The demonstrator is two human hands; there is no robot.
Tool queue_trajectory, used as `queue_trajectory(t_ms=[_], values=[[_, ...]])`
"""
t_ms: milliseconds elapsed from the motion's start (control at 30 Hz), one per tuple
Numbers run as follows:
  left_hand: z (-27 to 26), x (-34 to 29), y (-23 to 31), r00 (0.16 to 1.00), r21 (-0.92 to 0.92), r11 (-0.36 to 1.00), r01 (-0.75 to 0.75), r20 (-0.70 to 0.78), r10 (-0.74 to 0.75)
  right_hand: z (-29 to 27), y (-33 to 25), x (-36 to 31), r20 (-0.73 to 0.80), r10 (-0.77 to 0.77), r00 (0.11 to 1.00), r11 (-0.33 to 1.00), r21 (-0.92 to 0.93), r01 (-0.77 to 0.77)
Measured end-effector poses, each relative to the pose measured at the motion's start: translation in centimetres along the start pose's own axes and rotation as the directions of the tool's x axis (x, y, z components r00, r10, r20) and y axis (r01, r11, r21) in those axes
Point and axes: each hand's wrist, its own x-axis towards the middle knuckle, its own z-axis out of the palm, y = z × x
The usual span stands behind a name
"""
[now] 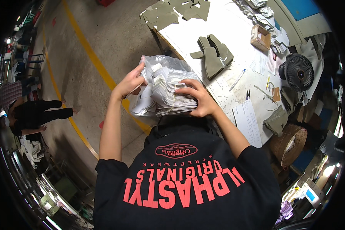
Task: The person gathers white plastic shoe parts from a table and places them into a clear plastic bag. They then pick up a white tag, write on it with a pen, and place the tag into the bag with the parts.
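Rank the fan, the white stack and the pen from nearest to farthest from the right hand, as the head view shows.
From the right hand:
1. White stack: in its grasp, on its left side.
2. Pen: on the table, to its right.
3. Fan: farther right, past the pen.

From here I watch the left hand point(131, 83) pinch a clear bag point(163, 60); the right hand point(203, 101) clasps a white stack point(172, 97) with spread fingers point(187, 91); beside them I see the desk point(226, 27), with a green bundle point(214, 57), a pen point(237, 79) and a box point(258, 43); a fan point(299, 72) stands right; a person point(40, 116) stands left.
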Motion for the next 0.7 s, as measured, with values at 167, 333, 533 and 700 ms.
queue_trajectory(t_ms=[167,333,533,700], values=[[0.8,0.6,1.1,1.0,0.02,1.0,-0.015,0.011,0.015,-0.3,-1.0,0.3,0.04,-0.072,0.997,0.995,-0.073,0.074],[0.9,0.3,0.9,1.0,-0.017,1.0,-0.025,0.003,0.025,-0.5,-1.0,0.5,0.048,-0.084,0.995,0.993,-0.074,0.087],[-0.4,-0.7,-0.4,0.995,-0.077,0.994,-0.079,0.052,0.083,-0.3,0.2,0.1,-0.008,0.011,1.0,0.999,0.052,-0.01],[-0.3,-0.7,-1.1,0.993,-0.085,0.991,-0.104,0.047,0.108,0.3,1.7,-0.3,-0.014,0.208,0.978,0.942,0.271,-0.196]])
